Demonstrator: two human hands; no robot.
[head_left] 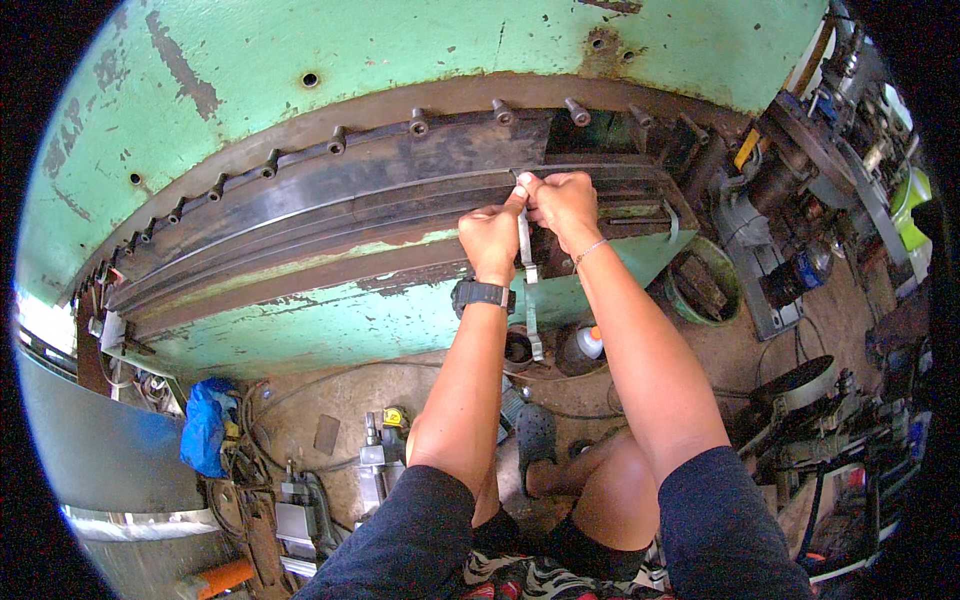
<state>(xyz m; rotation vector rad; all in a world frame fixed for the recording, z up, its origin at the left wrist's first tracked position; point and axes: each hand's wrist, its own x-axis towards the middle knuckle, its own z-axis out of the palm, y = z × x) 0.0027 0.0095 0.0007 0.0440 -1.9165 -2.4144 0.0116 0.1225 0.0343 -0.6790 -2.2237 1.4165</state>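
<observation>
- The left hand (490, 240) was closed, its fingers curled in and its thumb stretched up to press on the upper end of a narrow, stepped metal strip (530, 290).
- The right hand (563, 207) pinched the same end, fingers folded and thumb tip meeting the left thumb; the fingertips behind the strip were partly hidden.
- The strip hung from the hands in front of the lower bed (300, 315) of a green press brake, its bottom end near a dark round container (517, 348).
- Above the hands, a row of bolts (418, 122) stuck out along a dark steel clamping bar (330, 172).
- A black wristwatch (483, 296) circled the left wrist, a thin bracelet (590, 251) the right.
- Right of the strip's lower end stood a bottle (588, 343); farther right, a green bucket (735, 290) held rusty scrap.
- On the floor lay a yellow tape measure (395, 416) and, farther left, a blue plastic bag (207, 425).
- A grey clog (536, 435) showed between the forearms.
</observation>
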